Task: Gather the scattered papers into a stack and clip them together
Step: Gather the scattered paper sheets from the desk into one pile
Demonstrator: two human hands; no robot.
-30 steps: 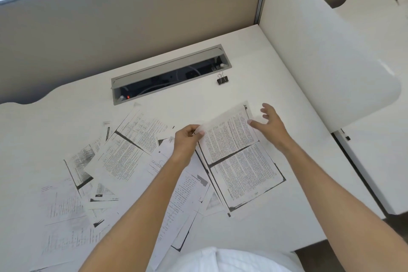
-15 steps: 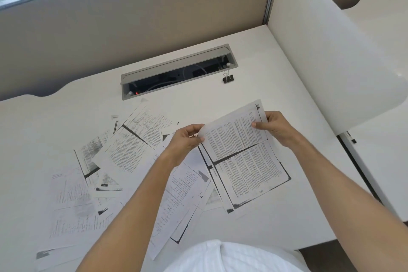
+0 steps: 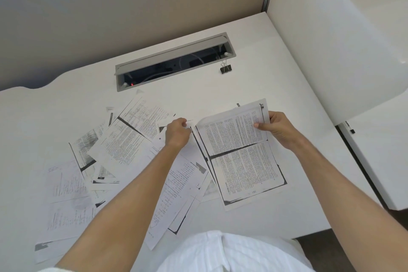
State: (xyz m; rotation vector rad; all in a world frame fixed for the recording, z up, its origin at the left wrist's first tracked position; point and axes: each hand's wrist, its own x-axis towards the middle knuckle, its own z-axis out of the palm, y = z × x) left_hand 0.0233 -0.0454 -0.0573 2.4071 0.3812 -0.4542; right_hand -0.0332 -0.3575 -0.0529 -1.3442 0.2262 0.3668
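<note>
A printed sheet of dense text (image 3: 240, 152) lies at the right of the desk on top of one or two others, its far edge lifted. My right hand (image 3: 277, 129) pinches its far right corner, thumb on top. My left hand (image 3: 177, 132) grips the far left corner of a sheet beside it. Several more printed papers (image 3: 114, 157) lie scattered and overlapping across the left and middle of the desk. A black binder clip (image 3: 225, 68) sits alone near the back, apart from both hands.
The white desk (image 3: 287, 86) has an open grey cable tray (image 3: 174, 62) at the back, just left of the clip. A beige partition stands behind and a white divider panel (image 3: 331, 35) along the right. The desk's front edge is near my body.
My right hand went from open above the sheet's corner to pinching it. The sheet's far edge has lifted and shifted slightly right. My left hand kept its grip.
</note>
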